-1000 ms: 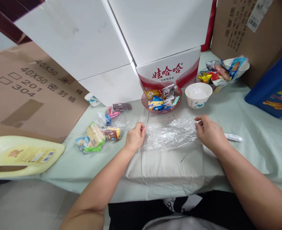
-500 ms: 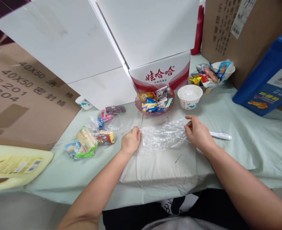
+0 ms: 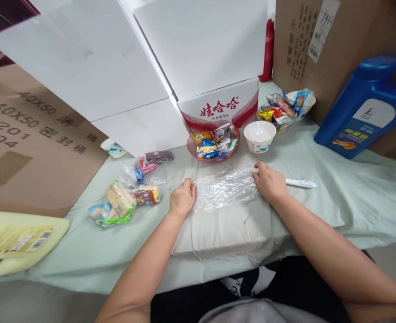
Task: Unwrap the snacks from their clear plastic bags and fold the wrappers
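A crumpled clear plastic bag (image 3: 225, 189) lies flat on the pale green tablecloth (image 3: 322, 204), stretched between my two hands. My left hand (image 3: 182, 198) pinches its left edge with the fingers curled closed. My right hand (image 3: 267, 182) grips its right edge, fingers also closed. A pink glass bowl (image 3: 213, 146) of wrapped sweets stands just beyond the bag, and an empty white paper bowl (image 3: 259, 136) is beside it.
A white pen-like tool (image 3: 300, 183) lies right of my right hand. Packed snack bags (image 3: 121, 200) lie at the left. A blue jug (image 3: 362, 109) stands at the right, a yellow jug (image 3: 14, 240) at the far left. Boxes (image 3: 214, 107) line the back, with another snack bowl (image 3: 287, 106).
Both hands have kept hold of the bag's edges and drawn closer together, so the bag looks narrower. The camera has swung right, bringing the blue jug fully into view.
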The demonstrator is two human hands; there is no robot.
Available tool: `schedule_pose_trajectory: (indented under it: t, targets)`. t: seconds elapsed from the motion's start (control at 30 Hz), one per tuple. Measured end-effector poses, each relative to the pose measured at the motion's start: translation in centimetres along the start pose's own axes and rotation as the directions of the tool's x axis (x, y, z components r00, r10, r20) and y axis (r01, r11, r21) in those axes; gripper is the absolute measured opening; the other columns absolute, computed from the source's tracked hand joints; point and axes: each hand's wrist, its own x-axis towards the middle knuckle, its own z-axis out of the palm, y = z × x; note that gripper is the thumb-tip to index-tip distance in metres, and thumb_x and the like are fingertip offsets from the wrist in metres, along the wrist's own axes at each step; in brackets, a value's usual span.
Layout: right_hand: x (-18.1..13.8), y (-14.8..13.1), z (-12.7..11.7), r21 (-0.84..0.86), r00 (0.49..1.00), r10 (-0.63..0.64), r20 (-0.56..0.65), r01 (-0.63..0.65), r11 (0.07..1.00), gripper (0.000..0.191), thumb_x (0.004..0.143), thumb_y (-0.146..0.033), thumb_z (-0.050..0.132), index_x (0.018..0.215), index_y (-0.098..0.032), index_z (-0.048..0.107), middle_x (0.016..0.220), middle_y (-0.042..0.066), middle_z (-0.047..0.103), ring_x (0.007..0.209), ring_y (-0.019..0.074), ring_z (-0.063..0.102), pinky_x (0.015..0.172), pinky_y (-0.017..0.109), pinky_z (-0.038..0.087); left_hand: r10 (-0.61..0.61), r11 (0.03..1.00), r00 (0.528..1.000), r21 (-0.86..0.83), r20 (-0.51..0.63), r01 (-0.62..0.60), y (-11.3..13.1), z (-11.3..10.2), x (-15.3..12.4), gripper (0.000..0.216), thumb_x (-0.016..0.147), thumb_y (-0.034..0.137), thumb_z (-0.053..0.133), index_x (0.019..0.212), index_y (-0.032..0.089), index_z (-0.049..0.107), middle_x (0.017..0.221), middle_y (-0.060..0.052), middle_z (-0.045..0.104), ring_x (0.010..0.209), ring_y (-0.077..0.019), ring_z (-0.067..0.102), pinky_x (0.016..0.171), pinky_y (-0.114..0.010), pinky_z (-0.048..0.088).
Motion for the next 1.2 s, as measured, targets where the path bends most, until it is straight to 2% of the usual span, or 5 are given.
schedule_pose_trajectory:
  t: [0.17,0.3,0.73,1.1,1.2]
  targets:
    - [-0.2,-0.1,-0.3,-0.071,1.000,-0.018,0.025,0.020,0.997,0.030,0.094,-0.035,0.047,0.118,-0.018,0.054,0.106,0.013,0.071,0.086,0.0270,0.067,0.066,0.032,0.040,-0.086,0.994,0.989,-0.083,-0.122,0.076,-1.4,-2.2,0.1,0.020,0.088,0.028,0.054,0.105,0.019,0.059,0.096,-0.011,0.068,0.085,-0.0278,0.065,0.070,-0.034,0.044]
    - [-0.3,-0.2,-0.5,-0.028,1.000,-0.011,0.012,0.012,1.000,0.030,0.093,-0.037,0.048,0.117,-0.019,0.055,0.105,0.011,0.071,0.088,0.0260,0.066,0.068,0.032,0.041,0.080,0.988,0.940,-0.102,-0.332,-0.120,-0.4,-4.2,-1.3,0.015,0.088,0.023,0.051,0.099,0.018,0.060,0.104,-0.013,0.064,0.100,-0.0287,0.060,0.087,-0.039,0.044]
    - [-1.9,0.8,-1.5,0.534,0.999,0.025,0.028,-0.036,0.845,0.033,0.085,-0.040,0.056,0.110,-0.019,0.054,0.093,0.005,0.068,0.064,0.0151,0.064,0.067,0.030,0.049,0.469,0.799,0.879,-0.385,-0.082,-0.462,2.6,-2.3,-4.3,0.005,0.086,0.021,0.060,0.085,0.022,0.065,0.083,-0.003,0.066,0.083,-0.0203,0.061,0.075,-0.033,0.050]
    - [-2.3,2.8,-2.7,0.270,0.984,-0.155,0.092,0.125,0.955,0.026,0.079,-0.013,0.051,0.102,-0.017,0.063,0.088,0.006,0.066,0.078,0.0199,0.063,0.074,0.033,0.049,0.647,0.667,0.761,-0.524,0.054,-0.530,1.4,-2.9,-4.9,0.023,0.088,0.009,0.045,0.086,0.022,0.065,0.086,-0.003,0.063,0.085,-0.0187,0.060,0.073,-0.032,0.049]
    - [-2.8,2.3,-3.0,0.183,0.968,-0.235,-0.093,0.249,0.951,0.019,0.084,-0.022,0.056,0.100,-0.017,0.065,0.096,0.011,0.065,0.093,0.0262,0.060,0.084,0.041,0.048,0.630,0.617,0.775,-0.569,-0.059,-0.544,1.5,-3.8,-5.2,0.021,0.089,0.011,0.046,0.089,0.022,0.064,0.087,-0.004,0.063,0.084,-0.0178,0.059,0.075,-0.032,0.050]
